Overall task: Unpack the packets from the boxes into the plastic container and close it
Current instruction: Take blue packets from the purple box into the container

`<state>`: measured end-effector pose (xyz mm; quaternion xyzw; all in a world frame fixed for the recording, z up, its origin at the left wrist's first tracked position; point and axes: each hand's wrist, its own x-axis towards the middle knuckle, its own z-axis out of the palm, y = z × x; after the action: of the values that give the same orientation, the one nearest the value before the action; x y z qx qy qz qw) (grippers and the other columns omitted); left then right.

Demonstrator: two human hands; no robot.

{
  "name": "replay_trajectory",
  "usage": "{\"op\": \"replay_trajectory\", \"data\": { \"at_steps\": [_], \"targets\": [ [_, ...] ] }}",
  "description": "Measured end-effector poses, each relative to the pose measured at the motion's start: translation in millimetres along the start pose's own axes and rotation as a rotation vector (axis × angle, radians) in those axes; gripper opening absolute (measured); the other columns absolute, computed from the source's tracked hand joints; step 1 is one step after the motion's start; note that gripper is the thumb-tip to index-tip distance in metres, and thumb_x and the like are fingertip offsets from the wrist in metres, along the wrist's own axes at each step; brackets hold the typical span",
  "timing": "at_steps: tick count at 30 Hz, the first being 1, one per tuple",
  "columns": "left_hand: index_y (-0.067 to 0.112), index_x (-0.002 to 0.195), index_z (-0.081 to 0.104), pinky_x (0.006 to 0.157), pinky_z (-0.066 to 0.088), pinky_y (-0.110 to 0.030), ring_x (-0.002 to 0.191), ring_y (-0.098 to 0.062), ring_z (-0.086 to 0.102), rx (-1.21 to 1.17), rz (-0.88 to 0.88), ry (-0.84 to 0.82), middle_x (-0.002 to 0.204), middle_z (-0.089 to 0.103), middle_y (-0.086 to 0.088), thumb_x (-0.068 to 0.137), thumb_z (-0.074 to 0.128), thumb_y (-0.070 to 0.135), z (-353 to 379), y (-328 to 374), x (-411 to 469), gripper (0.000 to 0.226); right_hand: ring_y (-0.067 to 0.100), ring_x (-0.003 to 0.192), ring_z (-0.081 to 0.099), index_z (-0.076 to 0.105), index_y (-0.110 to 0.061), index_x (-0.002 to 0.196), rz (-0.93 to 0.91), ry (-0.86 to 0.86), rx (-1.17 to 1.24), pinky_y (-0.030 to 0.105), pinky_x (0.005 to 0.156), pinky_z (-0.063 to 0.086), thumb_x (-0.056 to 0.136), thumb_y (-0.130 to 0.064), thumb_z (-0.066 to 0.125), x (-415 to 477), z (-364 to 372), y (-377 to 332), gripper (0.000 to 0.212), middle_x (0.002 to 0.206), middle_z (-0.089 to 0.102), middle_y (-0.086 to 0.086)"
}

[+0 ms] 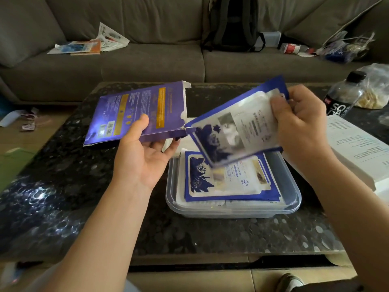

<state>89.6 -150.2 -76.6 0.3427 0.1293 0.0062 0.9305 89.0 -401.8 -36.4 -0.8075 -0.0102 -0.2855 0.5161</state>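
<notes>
1. My left hand (pixel 143 157) clamps its fingers on the purple box (pixel 136 110) above the counter (pixel 63 186).
2. My right hand (pixel 303 121) pinches the packets (pixel 237 127) just over the plastic container (pixel 294 199).
3. I'd lay them flat on the stacked packets (pixel 227 180), so it closes.

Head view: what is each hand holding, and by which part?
Left hand holds the purple box by its lower edge near the open end; right hand grips the packets by their upper end.
</notes>
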Motion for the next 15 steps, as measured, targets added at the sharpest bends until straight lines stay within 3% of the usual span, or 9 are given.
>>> {"op": "replay_trajectory", "data": {
  "at_steps": [5, 8, 10, 13, 15],
  "targets": [
    [0.016, 0.133, 0.056, 0.082, 0.059, -0.047, 0.108, -0.024, 0.076, -0.001, 0.032, 0.005, 0.121, 0.077, -0.006, 0.097, 0.069, 0.024, -0.4, 0.8, -0.6, 0.039, 0.019, 0.071, 0.076, 0.061, -0.015, 0.098, 0.525, -0.078, 0.196, 0.034, 0.054, 0.060, 0.103, -0.030, 0.055, -6.7, 5.0, -1.4, 0.017, 0.072, 0.073, -0.001],
    [0.016, 0.146, 0.053, 0.084, 0.059, -0.048, 0.109, -0.024, 0.076, 0.003, 0.060, 0.015, 0.121, 0.077, -0.006, 0.098, 0.068, 0.023, 1.8, 0.1, -2.8, 0.051, 0.024, 0.074, 0.077, 0.062, -0.014, 0.102, 0.703, -0.163, 0.140, 0.046, 0.067, 0.063, 0.102, -0.033, 0.055, -14.6, 13.7, 5.6, 0.020, 0.087, 0.075, 0.006],
    [0.017, 0.146, 0.052, 0.087, 0.058, -0.049, 0.109, -0.024, 0.076, 0.006, 0.068, 0.004, 0.121, 0.077, -0.005, 0.098, 0.068, 0.022, 2.7, -0.5, -3.4, 0.051, 0.022, 0.078, 0.075, 0.062, -0.015, 0.104, 0.735, -0.185, -0.004, 0.043, 0.069, 0.063, 0.102, -0.034, 0.055, -19.3, 18.4, 10.7, 0.020, 0.092, 0.073, 0.007],
    [0.017, 0.146, 0.052, 0.090, 0.058, -0.050, 0.109, -0.024, 0.076, 0.014, 0.073, 0.001, 0.122, 0.077, -0.005, 0.098, 0.068, 0.022, 2.4, -1.3, -4.4, 0.050, 0.016, 0.078, 0.066, 0.057, -0.014, 0.113, 0.594, -0.245, -0.387, 0.027, 0.052, 0.049, 0.102, -0.033, 0.054, -24.6, 20.4, 14.2, 0.022, 0.099, 0.067, 0.004],
    [0.017, 0.146, 0.052, 0.092, 0.058, -0.051, 0.110, -0.024, 0.076, 0.017, 0.075, -0.005, 0.123, 0.076, -0.005, 0.098, 0.067, 0.022, 2.7, -1.4, -4.9, 0.051, 0.019, 0.084, 0.065, 0.048, -0.018, 0.121, 0.526, -0.281, -0.573, 0.028, 0.052, 0.049, 0.101, -0.032, 0.054, -28.5, 20.8, 12.0, 0.025, 0.104, 0.061, 0.001]
  ]
}}
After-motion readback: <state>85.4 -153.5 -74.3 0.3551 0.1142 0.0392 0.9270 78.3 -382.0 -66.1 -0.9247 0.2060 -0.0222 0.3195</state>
